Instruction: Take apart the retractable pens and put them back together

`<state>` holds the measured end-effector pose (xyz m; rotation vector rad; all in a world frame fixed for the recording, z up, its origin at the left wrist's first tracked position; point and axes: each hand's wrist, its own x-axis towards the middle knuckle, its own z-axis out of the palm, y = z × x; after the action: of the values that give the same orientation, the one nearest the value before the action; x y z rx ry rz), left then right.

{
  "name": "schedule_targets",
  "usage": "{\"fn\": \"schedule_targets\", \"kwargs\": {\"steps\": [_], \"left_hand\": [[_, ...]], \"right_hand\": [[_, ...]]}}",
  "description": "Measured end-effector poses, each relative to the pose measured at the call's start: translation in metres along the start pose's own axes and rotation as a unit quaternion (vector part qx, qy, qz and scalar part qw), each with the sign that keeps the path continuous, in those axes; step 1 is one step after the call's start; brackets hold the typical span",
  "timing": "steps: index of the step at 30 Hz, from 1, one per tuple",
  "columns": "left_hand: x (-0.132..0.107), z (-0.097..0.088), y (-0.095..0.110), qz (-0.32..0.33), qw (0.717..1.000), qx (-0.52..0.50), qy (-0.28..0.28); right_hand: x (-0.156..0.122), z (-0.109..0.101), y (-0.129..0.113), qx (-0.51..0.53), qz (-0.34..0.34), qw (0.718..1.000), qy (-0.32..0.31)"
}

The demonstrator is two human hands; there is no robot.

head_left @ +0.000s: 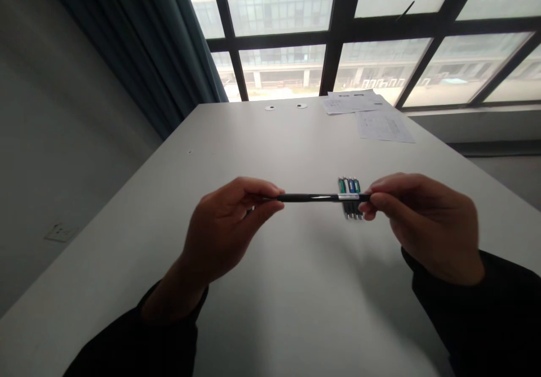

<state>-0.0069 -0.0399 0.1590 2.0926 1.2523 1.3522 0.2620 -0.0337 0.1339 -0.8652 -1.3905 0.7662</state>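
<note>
A thin black pen (315, 198) with a white band near its right end is held level above the white table (270, 140). My left hand (228, 230) pinches its left end with fingers closed. My right hand (422, 222) pinches the right end, beside the white band. Behind the pen, several pens (350, 188) with green and blue parts lie side by side on the table, partly hidden by the black pen and my right fingers.
Sheets of paper (382, 124) lie at the table's far right, near the window. Two small round discs (285, 107) sit at the far edge. A dark curtain (160, 56) hangs at the left, and a wall socket (61, 232) is low on the left wall.
</note>
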Motion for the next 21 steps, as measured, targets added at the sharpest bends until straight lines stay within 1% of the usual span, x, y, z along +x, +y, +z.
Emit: {"fn": "schedule_targets", "kwargs": {"steps": [3, 4, 6, 9, 12, 15, 21], "left_hand": [[0.006, -0.006, 0.014, 0.006, 0.996, -0.043, 0.077], [0.009, -0.006, 0.018, 0.017, 0.991, -0.054, 0.122], [0.012, -0.005, 0.024, 0.029, 0.981, -0.067, 0.178], [0.014, -0.003, 0.027, 0.048, 0.97, -0.076, 0.228], [0.012, -0.003, 0.027, 0.046, 0.967, -0.061, 0.245], [0.008, -0.004, 0.028, 0.029, 0.971, -0.032, 0.234], [0.005, -0.004, 0.026, 0.027, 0.975, 0.006, 0.22]], "right_hand": [[0.007, 0.01, -0.018, 0.029, -0.016, 0.999, 0.042], [0.01, 0.014, -0.023, 0.036, -0.027, 0.998, 0.049], [0.015, 0.021, -0.032, 0.048, -0.056, 0.996, 0.054], [0.018, 0.026, -0.039, 0.045, -0.074, 0.995, 0.048], [0.016, 0.027, -0.04, 0.015, -0.066, 0.996, 0.058], [0.013, 0.026, -0.039, 0.008, -0.067, 0.996, 0.066], [0.01, 0.022, -0.034, 0.008, -0.057, 0.995, 0.078]]}}
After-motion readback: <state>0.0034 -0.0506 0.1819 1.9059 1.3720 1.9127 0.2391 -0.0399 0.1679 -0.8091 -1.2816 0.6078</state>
